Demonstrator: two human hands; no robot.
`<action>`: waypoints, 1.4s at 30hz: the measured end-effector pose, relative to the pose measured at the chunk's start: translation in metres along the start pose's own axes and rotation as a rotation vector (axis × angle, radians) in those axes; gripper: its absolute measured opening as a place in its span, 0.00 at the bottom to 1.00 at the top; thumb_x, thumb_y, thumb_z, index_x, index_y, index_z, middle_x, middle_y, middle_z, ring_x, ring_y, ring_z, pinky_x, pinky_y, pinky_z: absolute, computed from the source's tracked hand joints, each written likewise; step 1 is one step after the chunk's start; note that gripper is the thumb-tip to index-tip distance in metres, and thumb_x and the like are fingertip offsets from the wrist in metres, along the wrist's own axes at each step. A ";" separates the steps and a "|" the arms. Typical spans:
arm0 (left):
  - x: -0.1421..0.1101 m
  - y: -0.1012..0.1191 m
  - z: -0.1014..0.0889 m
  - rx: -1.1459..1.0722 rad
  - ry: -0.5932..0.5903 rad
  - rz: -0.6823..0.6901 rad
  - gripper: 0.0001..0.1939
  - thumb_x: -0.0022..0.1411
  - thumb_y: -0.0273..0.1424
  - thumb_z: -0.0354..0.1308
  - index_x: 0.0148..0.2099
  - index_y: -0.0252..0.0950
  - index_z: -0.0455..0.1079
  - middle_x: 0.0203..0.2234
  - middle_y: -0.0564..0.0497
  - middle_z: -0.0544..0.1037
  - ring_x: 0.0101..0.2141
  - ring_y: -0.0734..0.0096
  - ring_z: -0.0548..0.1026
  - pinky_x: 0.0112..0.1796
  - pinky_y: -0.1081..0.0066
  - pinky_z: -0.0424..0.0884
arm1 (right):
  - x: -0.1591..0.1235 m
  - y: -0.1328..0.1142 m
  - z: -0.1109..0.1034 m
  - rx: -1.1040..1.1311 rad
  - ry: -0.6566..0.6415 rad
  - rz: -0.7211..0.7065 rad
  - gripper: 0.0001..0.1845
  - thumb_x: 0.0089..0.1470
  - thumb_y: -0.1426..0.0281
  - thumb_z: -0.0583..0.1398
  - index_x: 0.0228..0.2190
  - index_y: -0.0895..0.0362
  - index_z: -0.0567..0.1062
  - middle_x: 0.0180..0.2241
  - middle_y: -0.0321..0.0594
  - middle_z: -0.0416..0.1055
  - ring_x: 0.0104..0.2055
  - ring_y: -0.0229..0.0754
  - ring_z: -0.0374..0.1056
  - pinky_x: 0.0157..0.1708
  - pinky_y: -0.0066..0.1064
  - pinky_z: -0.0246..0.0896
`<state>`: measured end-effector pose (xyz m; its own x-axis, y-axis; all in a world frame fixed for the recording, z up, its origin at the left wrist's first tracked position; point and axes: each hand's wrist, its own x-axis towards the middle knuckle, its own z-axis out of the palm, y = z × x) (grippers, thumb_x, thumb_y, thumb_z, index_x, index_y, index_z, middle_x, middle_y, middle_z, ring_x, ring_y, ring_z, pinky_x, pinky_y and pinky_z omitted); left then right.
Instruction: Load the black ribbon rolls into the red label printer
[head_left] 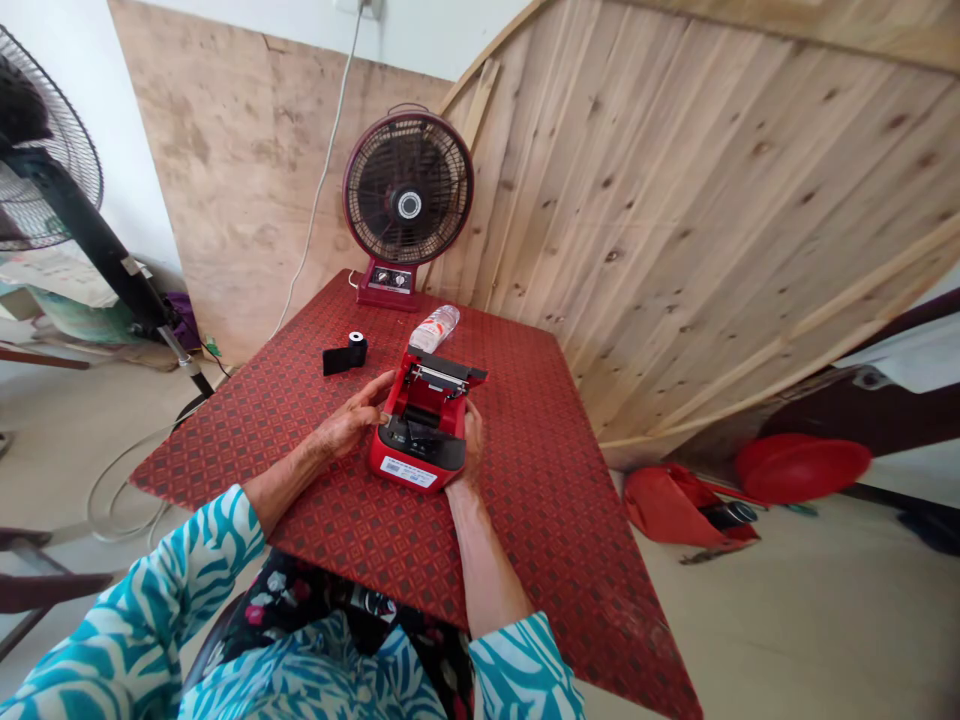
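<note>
A small red label printer [420, 430] with its lid raised sits in the middle of the red patterned table [540, 500]. My left hand [352, 415] rests against its left side, fingers curled onto the edge of the open compartment. My right hand [472, 445] is pressed against the printer's right side; most of its fingers are hidden behind the body. A black roll of tape or paper [346, 353] with a loose end lies on the table to the left, apart from both hands.
A plastic bottle [435, 327] lies behind the printer. A red desk fan [407, 205] stands at the table's far end against wooden panels. A standing fan [45, 170] is at left. A red bag [675, 505] and red basin [802, 467] lie on the floor at right.
</note>
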<state>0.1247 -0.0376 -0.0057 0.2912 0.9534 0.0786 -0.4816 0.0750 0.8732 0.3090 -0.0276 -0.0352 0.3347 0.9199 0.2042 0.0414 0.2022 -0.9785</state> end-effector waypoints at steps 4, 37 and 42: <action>-0.001 0.001 0.001 0.020 -0.002 -0.002 0.39 0.44 0.24 0.57 0.62 0.43 0.62 0.62 0.49 0.63 0.58 0.52 0.64 0.51 0.63 0.66 | 0.001 0.006 -0.002 0.049 0.013 0.003 0.24 0.56 0.56 0.50 0.47 0.56 0.72 0.50 0.45 0.71 0.53 0.47 0.64 0.52 0.40 0.58; 0.076 0.048 0.054 1.361 -0.407 0.007 0.12 0.37 0.23 0.64 0.27 0.43 0.75 0.25 0.53 0.79 0.30 0.61 0.74 0.35 0.70 0.66 | 0.006 0.008 -0.001 0.166 0.002 0.030 0.23 0.54 0.56 0.51 0.45 0.57 0.73 0.49 0.45 0.72 0.51 0.42 0.67 0.51 0.36 0.59; 0.043 0.068 0.057 1.243 -0.341 0.189 0.21 0.42 0.21 0.62 0.40 0.43 0.75 0.38 0.49 0.78 0.44 0.54 0.73 0.48 0.64 0.62 | 0.006 0.011 0.001 0.214 0.013 0.067 0.24 0.53 0.55 0.53 0.45 0.56 0.72 0.48 0.44 0.73 0.48 0.42 0.68 0.48 0.36 0.61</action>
<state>0.1520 -0.0079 0.0847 0.5859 0.7838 0.2059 0.4911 -0.5454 0.6792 0.3105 -0.0194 -0.0449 0.3422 0.9295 0.1375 -0.1819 0.2091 -0.9608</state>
